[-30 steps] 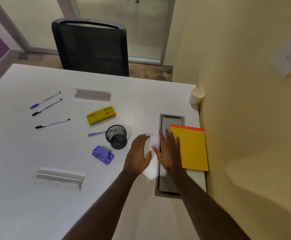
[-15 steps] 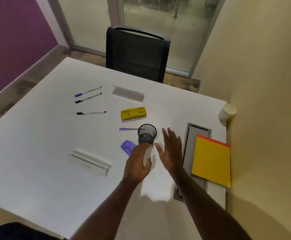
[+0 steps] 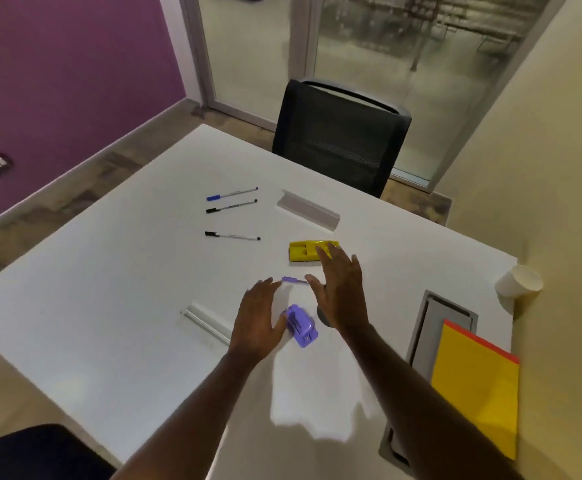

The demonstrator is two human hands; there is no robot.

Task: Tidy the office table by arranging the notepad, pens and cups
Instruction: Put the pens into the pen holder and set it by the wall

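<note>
Both hands over the white table, fingers straight and spread, holding nothing. Left hand hovers beside the purple stapler-like item; right hand covers most of the dark mesh cup, contact cannot be judged. Purple pen lies between the 2 hands' fingertips. 3 pens farther out: blue-capped, black-capped, black-capped. Yellow notepad at the right edge, partly over the grey cable tray. Paper cup tipped on its side by the wall.
</note>
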